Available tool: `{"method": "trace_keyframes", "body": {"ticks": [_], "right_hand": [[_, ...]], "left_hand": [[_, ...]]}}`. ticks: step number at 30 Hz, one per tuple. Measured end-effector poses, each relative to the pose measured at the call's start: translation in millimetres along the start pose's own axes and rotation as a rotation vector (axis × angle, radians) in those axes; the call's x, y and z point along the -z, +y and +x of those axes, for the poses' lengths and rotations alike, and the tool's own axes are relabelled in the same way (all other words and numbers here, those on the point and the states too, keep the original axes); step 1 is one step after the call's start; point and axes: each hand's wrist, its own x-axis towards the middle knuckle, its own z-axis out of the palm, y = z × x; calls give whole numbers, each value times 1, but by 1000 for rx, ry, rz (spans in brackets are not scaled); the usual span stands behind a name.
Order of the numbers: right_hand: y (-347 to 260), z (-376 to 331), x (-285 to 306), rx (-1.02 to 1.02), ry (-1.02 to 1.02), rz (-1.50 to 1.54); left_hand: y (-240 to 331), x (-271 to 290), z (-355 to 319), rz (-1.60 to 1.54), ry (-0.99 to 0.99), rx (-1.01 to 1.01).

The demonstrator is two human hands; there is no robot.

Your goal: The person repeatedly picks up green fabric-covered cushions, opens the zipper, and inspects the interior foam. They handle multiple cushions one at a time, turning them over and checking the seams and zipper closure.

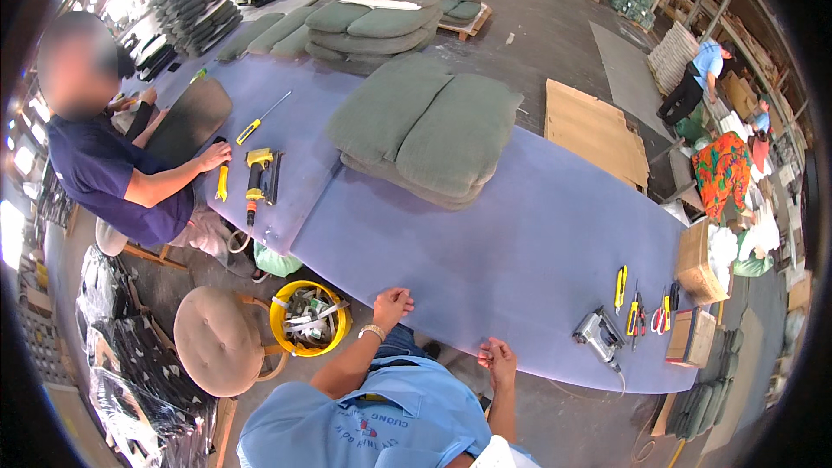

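My left hand (394, 307) is at the near edge of the blue-covered table (407, 260), its fingers curled in and nothing showing in them. To its right, my right hand (497, 360) is over the same edge, fingers loosely bent and apart, without a visible object. A stack of dark green cushions (425, 126) lies on the table ahead of both hands. Right of my right hand are a silver staple gun (600, 335) with an air hose, a yellow utility knife (620, 289), screwdrivers (633, 319) and red-handled scissors (661, 319).
A co-worker (130, 139) stands at left by a dark panel (191, 117), near a yellow staple gun (258, 175) and screwdriver (263, 118). A yellow bucket of scraps (308, 319) and round stool (217, 340) stand left of me. Cartons (691, 336) sit at the right end.
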Motion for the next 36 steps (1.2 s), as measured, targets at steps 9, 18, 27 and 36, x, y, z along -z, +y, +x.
{"method": "trace_keyframes", "body": {"ticks": [9,18,27,36], "right_hand": [[-64,43,-61,101,28,-53],[-310,169,-258,440,-27,-156],[-492,367,-520,509,-195,-449],[-606,584,-674,561,-3,-419]], "left_hand": [[68,89,62,92,103,-221],[215,207,223,304,481,-607],[248,203,316,772,577,-754],[235,200,320,900,617,-693]]}}
